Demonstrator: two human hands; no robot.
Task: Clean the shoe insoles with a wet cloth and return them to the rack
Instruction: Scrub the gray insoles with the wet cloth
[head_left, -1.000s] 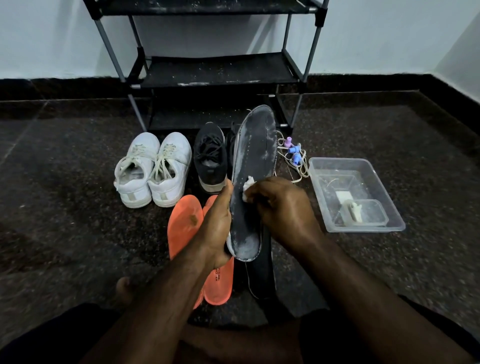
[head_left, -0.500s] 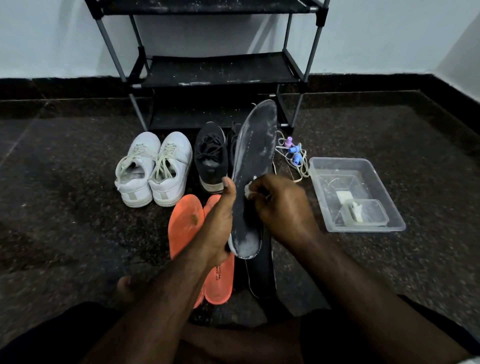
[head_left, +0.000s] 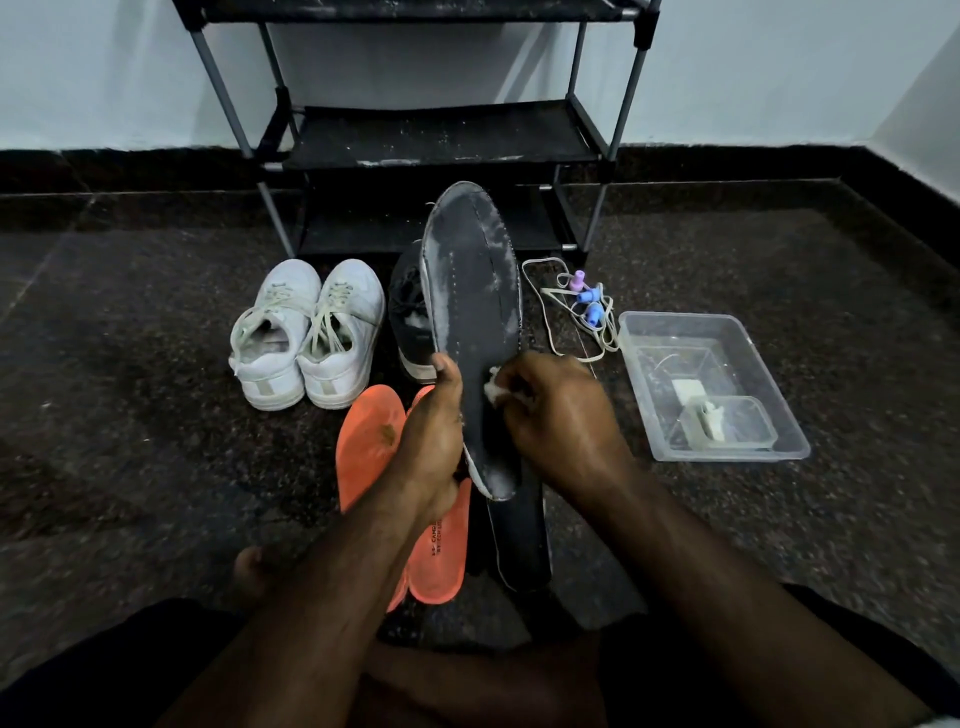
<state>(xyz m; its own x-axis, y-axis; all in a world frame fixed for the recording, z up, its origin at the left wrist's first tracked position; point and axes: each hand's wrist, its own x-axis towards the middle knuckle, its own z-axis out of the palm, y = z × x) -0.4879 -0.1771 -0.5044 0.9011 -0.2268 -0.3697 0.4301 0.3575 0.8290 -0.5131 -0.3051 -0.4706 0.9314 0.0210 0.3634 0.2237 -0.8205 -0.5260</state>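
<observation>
I am looking at one black shoe rack (head_left: 431, 140) standing beyond both hands against the wall, its shelves showing pale smears. One clear plastic tub (head_left: 711, 387) is sitting on the floor to the right of my right hand, holding a smaller clear container (head_left: 727, 423). Two white sneakers (head_left: 306, 332) are lying side by side beyond and left of my left hand, toes pointing away from me, and one black sneaker (head_left: 408, 312) is sitting just behind the raised insole. I am counting four insoles: two orange insoles (head_left: 395, 483) lying under my left hand, one showing print I cannot read fully, one dark insole (head_left: 522, 540) lying on the floor below my right hand, and one dark grey insole (head_left: 475, 312) I am holding up between the hands. Its long axis is running nearly upright, toe pointing away toward the rack, heel toward me, with whitish patches along its edges. My left hand (head_left: 434, 436) is gripping its left edge near the heel. My right hand (head_left: 558, 410) is pinching a small white cloth (head_left: 493, 389) and pressing it against the insole. A tangle of white laces (head_left: 571, 312) with small blue and purple pieces is lying beyond my right hand.
</observation>
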